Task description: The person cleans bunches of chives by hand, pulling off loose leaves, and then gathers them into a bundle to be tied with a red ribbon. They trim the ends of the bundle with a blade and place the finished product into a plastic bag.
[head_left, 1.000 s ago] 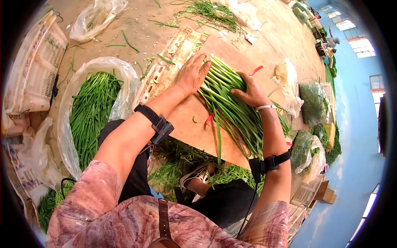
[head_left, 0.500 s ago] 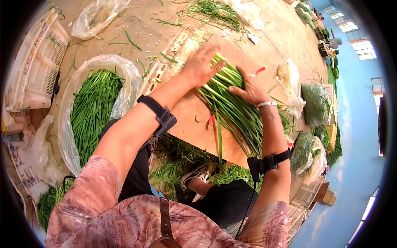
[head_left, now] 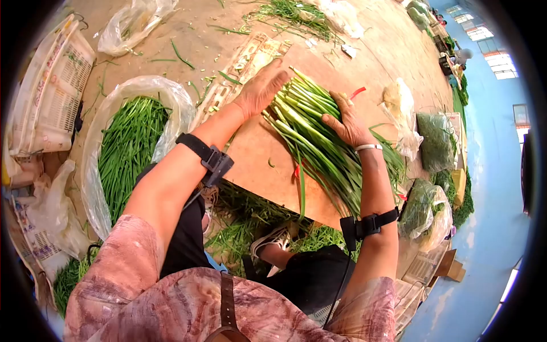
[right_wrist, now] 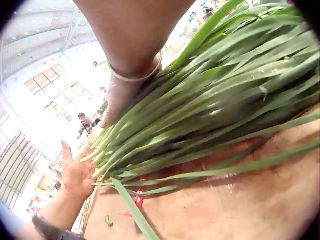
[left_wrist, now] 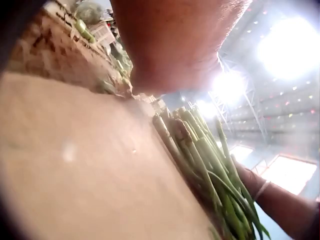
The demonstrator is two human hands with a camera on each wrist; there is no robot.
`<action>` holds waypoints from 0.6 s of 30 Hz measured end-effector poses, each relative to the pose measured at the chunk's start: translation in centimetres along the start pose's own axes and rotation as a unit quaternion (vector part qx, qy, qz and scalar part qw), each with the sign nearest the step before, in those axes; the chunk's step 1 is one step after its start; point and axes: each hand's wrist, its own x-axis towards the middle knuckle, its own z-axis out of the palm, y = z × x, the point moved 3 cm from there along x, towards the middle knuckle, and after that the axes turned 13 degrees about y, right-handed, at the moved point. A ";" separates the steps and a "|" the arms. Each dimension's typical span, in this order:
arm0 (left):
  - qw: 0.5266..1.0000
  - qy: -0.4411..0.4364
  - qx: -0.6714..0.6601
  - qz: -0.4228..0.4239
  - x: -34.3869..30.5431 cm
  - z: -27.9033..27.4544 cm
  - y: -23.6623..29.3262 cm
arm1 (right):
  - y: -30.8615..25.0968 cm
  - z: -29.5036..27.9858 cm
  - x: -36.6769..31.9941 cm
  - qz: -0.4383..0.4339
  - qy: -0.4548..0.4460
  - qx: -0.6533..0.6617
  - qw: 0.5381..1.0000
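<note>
A thick bundle of garlic chives (head_left: 310, 122) lies slantwise on a brown board (head_left: 256, 165), its pale cut ends toward the upper left and its leaves toward my right forearm. My left hand (head_left: 262, 88) stands beside the cut ends, fingers straight, with a narrow gap between palm and stalks in the head view. On the bundle's right side my right hand (head_left: 350, 122) holds it, thumb over the top and the other fingers along the far side, partly hidden. The right wrist view shows the left palm (right_wrist: 75, 175) facing the stalk ends. A red strip (right_wrist: 139, 200) shows under the bundle.
At left stands a clear plastic bag (head_left: 176, 102) full of green leaves, beside a white crate (head_left: 54, 91). Stacked bags of greens (head_left: 436, 139) line the right. Loose trimmings (head_left: 236, 245) lie below the board, around my foot.
My left hand moved over the cut ends, then drew back to the left, off them. The right hand stays on the bundle, with only a slight shift.
</note>
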 end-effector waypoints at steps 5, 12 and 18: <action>0.895 -0.073 0.302 0.321 -4.6 0.8 4.8 | -0.2 0.0 -0.1 -0.008 -0.002 -0.073 0.997; 0.844 -0.100 0.412 0.329 -4.7 4.1 6.3 | -1.4 -0.3 -0.2 -0.013 -0.022 -0.175 0.984; 0.726 -0.177 0.573 0.335 -3.8 5.1 8.9 | -2.8 -0.3 -0.1 -0.070 0.014 -0.184 0.980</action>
